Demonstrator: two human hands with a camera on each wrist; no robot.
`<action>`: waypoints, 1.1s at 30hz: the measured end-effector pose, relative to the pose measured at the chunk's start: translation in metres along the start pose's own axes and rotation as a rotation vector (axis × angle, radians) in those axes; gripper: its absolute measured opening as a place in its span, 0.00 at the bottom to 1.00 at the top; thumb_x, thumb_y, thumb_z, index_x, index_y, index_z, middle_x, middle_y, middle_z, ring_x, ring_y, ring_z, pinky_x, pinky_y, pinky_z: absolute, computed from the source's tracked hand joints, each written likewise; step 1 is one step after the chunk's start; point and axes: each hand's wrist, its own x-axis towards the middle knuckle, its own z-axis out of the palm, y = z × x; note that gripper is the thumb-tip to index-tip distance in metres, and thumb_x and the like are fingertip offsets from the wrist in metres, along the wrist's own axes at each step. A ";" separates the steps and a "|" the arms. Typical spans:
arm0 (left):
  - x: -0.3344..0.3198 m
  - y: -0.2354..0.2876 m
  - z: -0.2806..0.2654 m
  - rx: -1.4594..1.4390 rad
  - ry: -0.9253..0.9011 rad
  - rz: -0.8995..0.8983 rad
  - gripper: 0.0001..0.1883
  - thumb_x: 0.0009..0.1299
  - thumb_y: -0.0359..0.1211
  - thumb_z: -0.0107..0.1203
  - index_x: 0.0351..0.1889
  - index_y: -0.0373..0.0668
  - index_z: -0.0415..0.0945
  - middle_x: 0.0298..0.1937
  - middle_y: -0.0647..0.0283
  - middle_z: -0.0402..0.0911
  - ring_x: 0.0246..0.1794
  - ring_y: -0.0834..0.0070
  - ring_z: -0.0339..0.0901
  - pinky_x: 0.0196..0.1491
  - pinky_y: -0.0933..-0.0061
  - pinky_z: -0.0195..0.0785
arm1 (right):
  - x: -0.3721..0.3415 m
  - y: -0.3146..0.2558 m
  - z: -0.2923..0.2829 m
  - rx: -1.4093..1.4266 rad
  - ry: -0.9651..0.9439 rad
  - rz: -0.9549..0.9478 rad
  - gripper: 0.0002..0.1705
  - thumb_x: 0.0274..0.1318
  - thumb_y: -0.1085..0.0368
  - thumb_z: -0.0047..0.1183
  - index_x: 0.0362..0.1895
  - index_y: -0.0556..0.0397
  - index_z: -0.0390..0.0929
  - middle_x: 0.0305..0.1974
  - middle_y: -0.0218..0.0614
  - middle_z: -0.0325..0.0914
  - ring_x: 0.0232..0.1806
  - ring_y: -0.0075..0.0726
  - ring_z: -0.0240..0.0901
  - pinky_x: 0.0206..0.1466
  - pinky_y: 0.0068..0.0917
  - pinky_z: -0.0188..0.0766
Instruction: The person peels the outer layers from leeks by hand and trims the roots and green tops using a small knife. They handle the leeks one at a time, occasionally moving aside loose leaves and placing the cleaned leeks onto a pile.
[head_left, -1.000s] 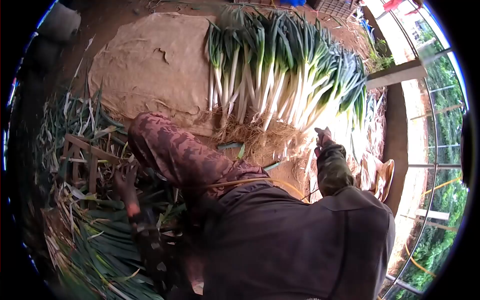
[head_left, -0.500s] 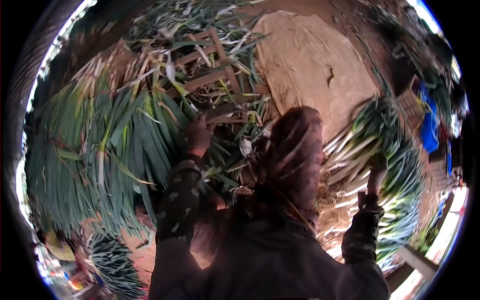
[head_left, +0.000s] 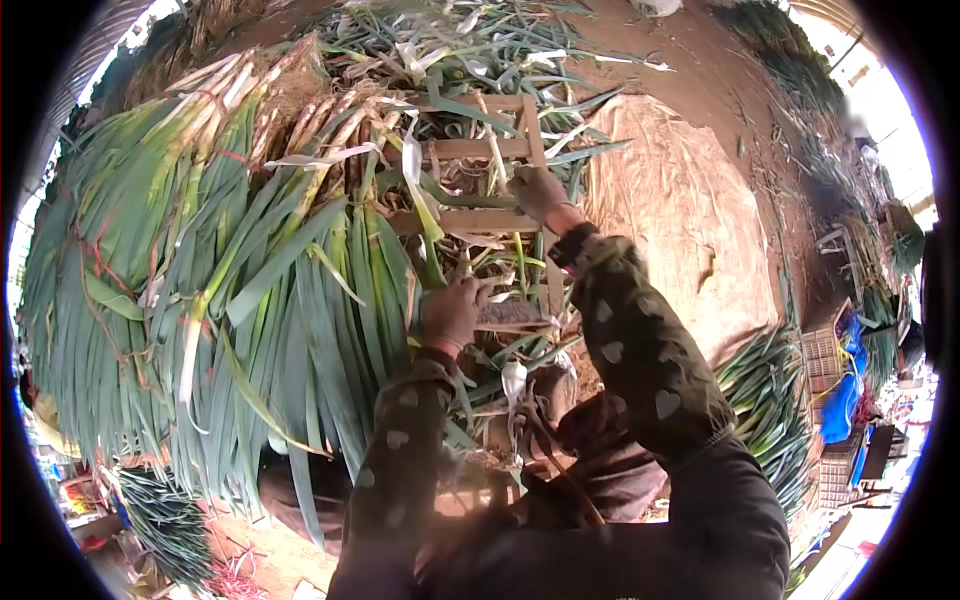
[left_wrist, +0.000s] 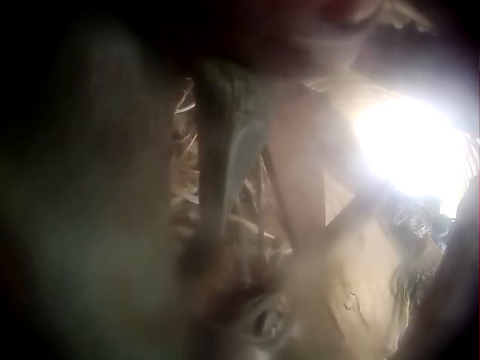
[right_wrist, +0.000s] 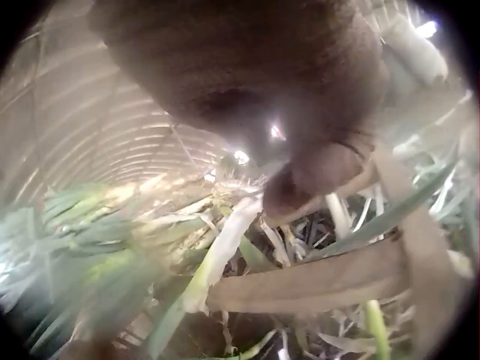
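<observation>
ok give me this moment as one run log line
left hand: beside leeks, grip unclear | right hand: at frame, grip unclear | cloth: spread right of frame, head view

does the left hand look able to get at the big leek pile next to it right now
Probably yes: in the head view, the left hand is right beside the leaves of the leek pile, with nothing apparent blocking it. The right hand is farther off.

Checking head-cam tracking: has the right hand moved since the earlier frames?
Yes. Against the brown sheet in the head view, the right hand has gone leftward, from the leeks at the sheet's right to the wooden frame at its left.
</observation>
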 end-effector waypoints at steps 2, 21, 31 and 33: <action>0.002 -0.001 -0.002 0.023 -0.006 0.025 0.17 0.72 0.50 0.55 0.36 0.47 0.79 0.31 0.59 0.80 0.23 0.58 0.78 0.26 0.56 0.68 | 0.044 0.010 0.038 -0.191 0.017 0.078 0.17 0.62 0.56 0.54 0.47 0.53 0.84 0.34 0.46 0.85 0.35 0.43 0.84 0.37 0.38 0.78; 0.000 -0.002 0.000 -0.068 0.079 0.019 0.19 0.69 0.53 0.57 0.33 0.48 0.81 0.60 0.59 0.80 0.25 0.59 0.82 0.30 0.59 0.74 | -0.056 -0.073 -0.169 1.084 0.121 -0.277 0.14 0.70 0.55 0.51 0.42 0.54 0.78 0.26 0.26 0.75 0.16 0.19 0.67 0.15 0.15 0.65; -0.023 0.044 -0.052 -1.034 -0.068 -0.211 0.26 0.68 0.56 0.60 0.42 0.40 0.75 0.32 0.60 0.75 0.31 0.68 0.71 0.39 0.66 0.68 | -0.212 -0.061 -0.109 0.554 -0.153 0.001 0.11 0.70 0.60 0.51 0.44 0.54 0.78 0.32 0.34 0.78 0.33 0.25 0.73 0.38 0.24 0.76; -0.028 0.070 -0.073 -1.186 0.029 -0.239 0.21 0.69 0.49 0.59 0.44 0.40 0.76 0.35 0.59 0.76 0.34 0.68 0.72 0.42 0.66 0.67 | -0.247 -0.052 -0.063 0.427 -0.211 -0.079 0.13 0.68 0.57 0.52 0.44 0.54 0.75 0.32 0.40 0.77 0.33 0.35 0.74 0.36 0.32 0.73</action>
